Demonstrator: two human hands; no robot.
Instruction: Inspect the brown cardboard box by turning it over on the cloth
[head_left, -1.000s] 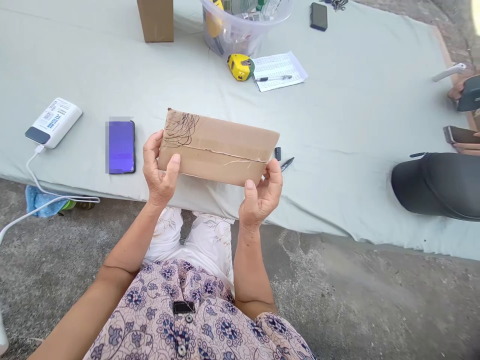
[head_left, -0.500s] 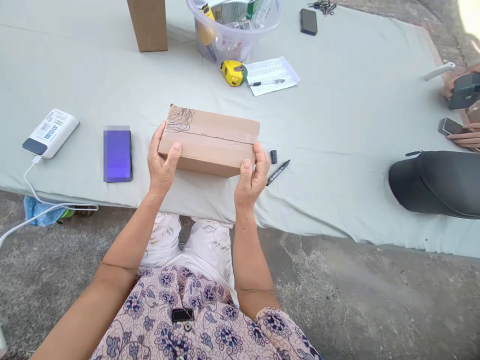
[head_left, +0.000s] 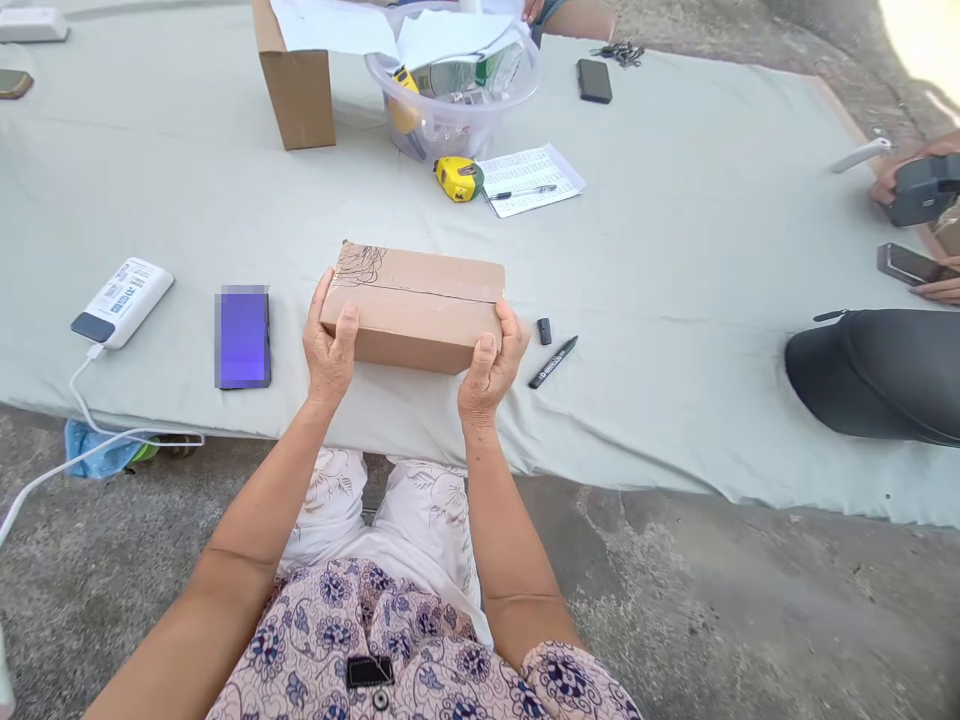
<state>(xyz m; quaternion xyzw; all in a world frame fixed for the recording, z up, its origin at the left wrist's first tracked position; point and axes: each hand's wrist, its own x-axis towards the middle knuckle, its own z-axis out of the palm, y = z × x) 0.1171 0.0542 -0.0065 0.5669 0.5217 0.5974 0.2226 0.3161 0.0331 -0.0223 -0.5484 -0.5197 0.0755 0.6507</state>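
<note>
Both my hands hold a small brown cardboard box at its short ends, just above the pale green cloth or resting on it; I cannot tell which. A strip of tape runs along its top, and black scribbles mark one corner. My left hand grips the left end, and my right hand grips the right end. A black marker pen and its small black cap lie just right of my right hand.
A phone and a wired white power bank lie left. Ahead are a yellow tape measure, a printed sheet, a clear tub and an upright carton. At right, a co-worker's hand is near a black case.
The box has come down from a raised, tilted hold toward the cloth, with my hands still on it. The whole view has shifted downward, bringing more of the far table into sight.
</note>
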